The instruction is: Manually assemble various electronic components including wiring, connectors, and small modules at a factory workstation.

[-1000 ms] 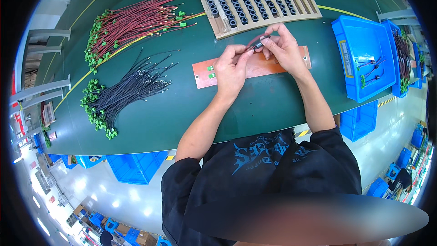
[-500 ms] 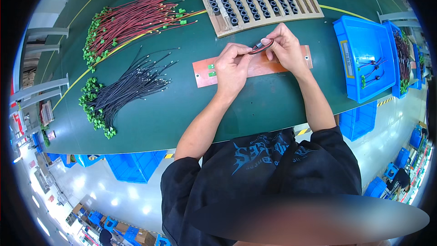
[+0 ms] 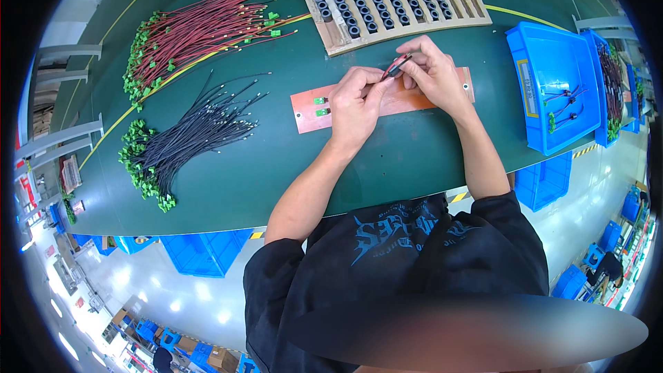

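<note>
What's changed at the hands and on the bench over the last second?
The red and black wires curved in an arc half a second ago; now they run in a straighter diagonal between the fingertips. The left hand edged slightly right. Neither that hand nor the right hand let go. The orange board, wooden tray and blue bin stayed put.

Assembly workshop — green workbench [image 3: 221,190] | sorted wire bundles [image 3: 207,34] | blue bins [image 3: 552,47]
</note>
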A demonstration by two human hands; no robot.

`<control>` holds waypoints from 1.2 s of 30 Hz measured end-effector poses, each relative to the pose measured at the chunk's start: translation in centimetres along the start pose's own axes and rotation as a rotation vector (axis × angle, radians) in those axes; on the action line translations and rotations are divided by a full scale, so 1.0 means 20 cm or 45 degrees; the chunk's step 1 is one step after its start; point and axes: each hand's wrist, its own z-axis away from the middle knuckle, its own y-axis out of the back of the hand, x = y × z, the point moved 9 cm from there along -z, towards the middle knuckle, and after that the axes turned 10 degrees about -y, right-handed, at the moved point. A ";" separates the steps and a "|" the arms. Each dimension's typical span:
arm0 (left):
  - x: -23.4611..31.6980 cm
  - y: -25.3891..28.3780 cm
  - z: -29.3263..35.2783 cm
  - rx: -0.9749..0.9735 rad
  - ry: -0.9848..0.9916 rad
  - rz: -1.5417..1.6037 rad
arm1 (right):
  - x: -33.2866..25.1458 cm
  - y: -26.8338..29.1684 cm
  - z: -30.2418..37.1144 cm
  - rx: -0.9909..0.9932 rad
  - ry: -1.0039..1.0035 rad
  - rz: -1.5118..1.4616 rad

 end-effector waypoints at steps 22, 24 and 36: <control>-0.12 -0.01 0.02 0.007 0.235 0.346 | -0.11 0.03 0.05 -0.135 0.317 0.081; -0.13 -0.01 0.03 0.014 0.267 0.393 | -0.07 0.05 0.03 -0.195 0.324 0.011; -0.07 -0.03 0.01 -0.042 0.292 0.443 | 0.04 0.04 0.02 -0.388 0.099 -0.272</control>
